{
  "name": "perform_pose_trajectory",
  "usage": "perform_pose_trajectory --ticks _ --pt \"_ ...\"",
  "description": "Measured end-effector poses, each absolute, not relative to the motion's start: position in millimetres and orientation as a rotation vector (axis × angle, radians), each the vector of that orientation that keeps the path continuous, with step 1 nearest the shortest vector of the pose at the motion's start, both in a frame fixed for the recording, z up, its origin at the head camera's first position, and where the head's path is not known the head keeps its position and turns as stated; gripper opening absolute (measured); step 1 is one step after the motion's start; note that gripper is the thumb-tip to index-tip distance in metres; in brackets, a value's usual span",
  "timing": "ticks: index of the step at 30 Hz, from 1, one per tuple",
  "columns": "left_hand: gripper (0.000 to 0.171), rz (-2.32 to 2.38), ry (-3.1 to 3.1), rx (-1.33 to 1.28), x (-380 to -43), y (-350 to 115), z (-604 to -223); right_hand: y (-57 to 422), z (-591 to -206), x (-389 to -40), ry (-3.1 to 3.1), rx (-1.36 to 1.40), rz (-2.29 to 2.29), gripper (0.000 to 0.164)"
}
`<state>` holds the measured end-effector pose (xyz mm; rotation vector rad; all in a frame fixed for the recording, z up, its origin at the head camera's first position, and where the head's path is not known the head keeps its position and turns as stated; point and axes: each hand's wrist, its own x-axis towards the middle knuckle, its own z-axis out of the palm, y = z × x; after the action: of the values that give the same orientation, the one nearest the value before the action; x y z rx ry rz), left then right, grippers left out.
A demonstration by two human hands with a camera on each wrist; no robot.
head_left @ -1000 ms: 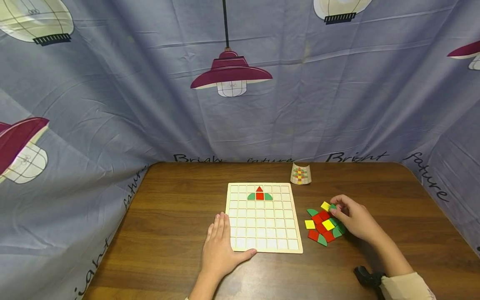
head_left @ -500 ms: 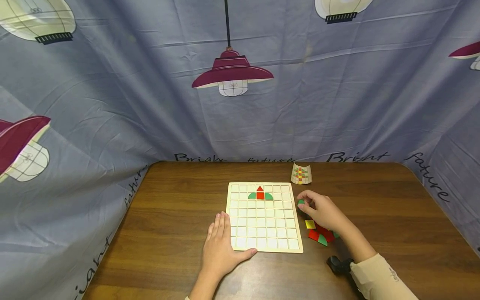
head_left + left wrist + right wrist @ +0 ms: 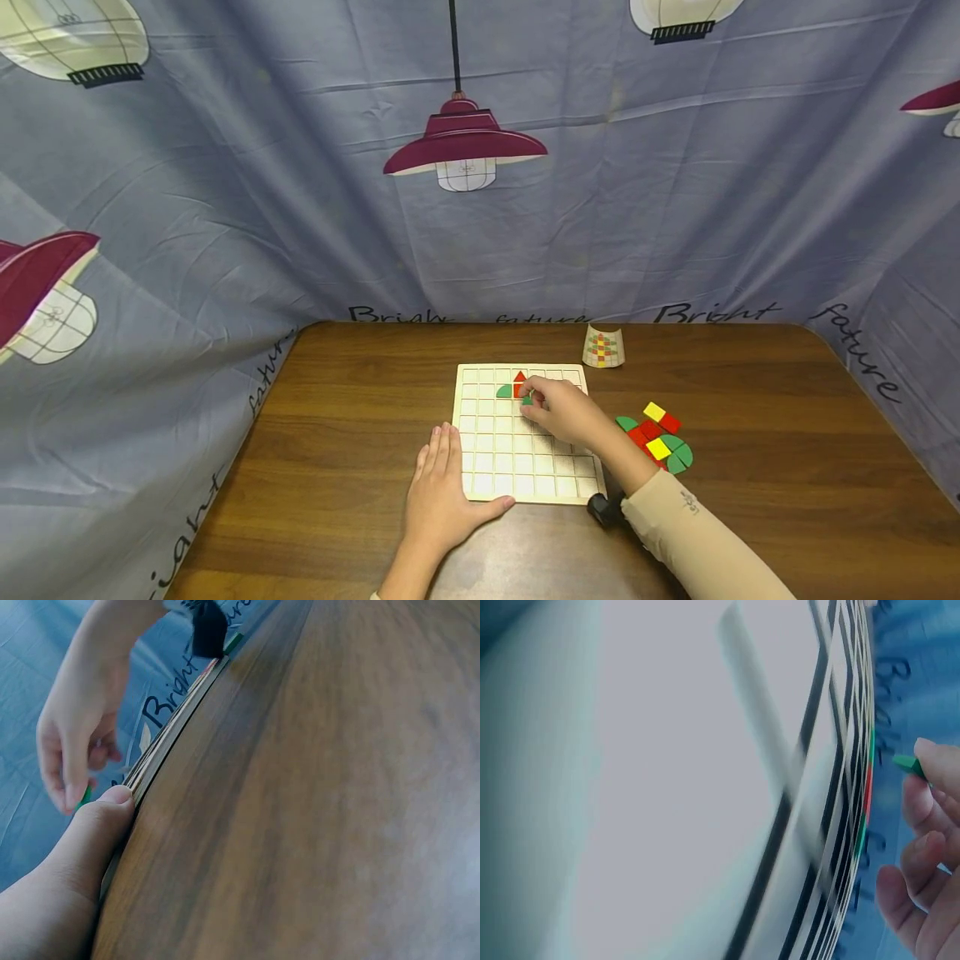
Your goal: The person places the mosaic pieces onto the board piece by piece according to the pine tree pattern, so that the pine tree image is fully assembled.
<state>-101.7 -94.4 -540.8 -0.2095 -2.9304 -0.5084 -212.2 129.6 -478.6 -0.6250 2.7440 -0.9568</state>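
A pale square board [image 3: 487,454] with a grid of shallow cells lies on the table. My left hand [image 3: 435,500] rests at its lower left corner, straight fingers along the left side and thumb along the front edge. Over the board's upper part, my right hand [image 3: 564,410] pinches a green quarter-round tile [image 3: 907,763] between thumb and index finger. In the grid sit a red triangle tile [image 3: 520,377], a red square tile [image 3: 517,390] below it and a green quarter-round tile [image 3: 505,391] to its left. The right hand hides the cells on the other side.
Right of the board lies a loose group of red, yellow [image 3: 658,449] and green [image 3: 679,457] tiles, partly behind the right forearm. A small curved card [image 3: 603,348] with a coloured grid pattern stands at the table's back edge, before a grey-blue curtain [image 3: 480,250].
My right hand picked up a green quarter-round tile from the loose group and carried it left over the board's upper rows. The left hand has stayed at the corner.
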Motion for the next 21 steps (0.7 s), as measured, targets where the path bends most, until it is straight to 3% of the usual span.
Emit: perform_pose_trajectory --ticks 10,21 --pt "0.132 -0.506 -2.917 -0.214 -102 -95 -542 80 -480 -213 2.87 -0.591 -0.802 0.027" --pt "0.131 -0.51 -2.923 -0.212 -103 -96 -543 57 -486 -211 2.993 -0.531 -0.727 0.029"
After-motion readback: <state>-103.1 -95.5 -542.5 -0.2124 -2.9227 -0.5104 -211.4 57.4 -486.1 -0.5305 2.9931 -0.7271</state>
